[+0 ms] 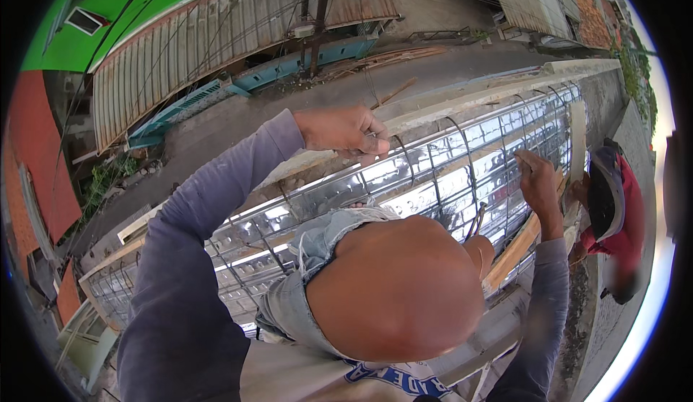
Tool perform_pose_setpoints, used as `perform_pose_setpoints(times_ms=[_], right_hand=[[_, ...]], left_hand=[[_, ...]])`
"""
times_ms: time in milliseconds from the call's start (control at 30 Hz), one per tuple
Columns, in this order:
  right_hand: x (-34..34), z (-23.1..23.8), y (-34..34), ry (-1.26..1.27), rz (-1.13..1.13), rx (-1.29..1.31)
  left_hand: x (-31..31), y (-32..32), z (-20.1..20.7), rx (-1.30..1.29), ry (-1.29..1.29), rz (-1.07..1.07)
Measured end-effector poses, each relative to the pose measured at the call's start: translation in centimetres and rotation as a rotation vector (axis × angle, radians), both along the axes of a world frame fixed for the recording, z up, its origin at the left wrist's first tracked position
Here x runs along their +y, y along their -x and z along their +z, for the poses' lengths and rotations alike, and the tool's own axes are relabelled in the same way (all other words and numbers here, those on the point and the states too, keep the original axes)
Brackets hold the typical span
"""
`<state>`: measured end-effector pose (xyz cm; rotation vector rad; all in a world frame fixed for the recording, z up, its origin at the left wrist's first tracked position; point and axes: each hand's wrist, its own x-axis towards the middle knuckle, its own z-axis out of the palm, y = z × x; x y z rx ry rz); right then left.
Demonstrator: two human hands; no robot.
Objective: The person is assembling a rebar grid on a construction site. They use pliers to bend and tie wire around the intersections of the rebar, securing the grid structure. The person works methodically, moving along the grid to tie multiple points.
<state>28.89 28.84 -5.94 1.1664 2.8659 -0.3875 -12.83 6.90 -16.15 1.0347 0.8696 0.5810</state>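
Rebar mesh [471, 167] looked stiff, likely best held at a bar crossing; left hand [354, 133] and right hand [538, 182] both had narrow, pinched grips, contents unclear.

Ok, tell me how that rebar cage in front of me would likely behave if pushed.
The rebar cage is probably stiff overall, since bent hoops cross its long metal bars. It may well be heavy, given its length and many bars. Being long and spread out, it seems likelier to scrape along than roll.
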Motion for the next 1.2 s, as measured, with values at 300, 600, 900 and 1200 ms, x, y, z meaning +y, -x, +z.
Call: perform_pose_setpoints(times_ms=[300, 600, 900, 1200], right_hand=[[-3.9, -5.6, 6.7, 0.167, 0.129, -0.054], [-17.9, -8.0, 10.6, 1.003, -0.572, 0.161], [-19.8, -11.6, 10.0, 0.926, -0.785, 0.49], [-17.9, -11.5, 10.9, 0.652, -0.522, 0.171]], left_hand=[[-0.5, -4.5, -6.0, 0.083, -0.219, 0.275], [1.7, -16.8, -10.0, -0.017, 0.117, 0.72], [-0.1, -18.2, -10.2, 0.084, -0.045, 0.741], [-0.1, -15.8, -9.7, 0.001, 0.107, 0.672]])
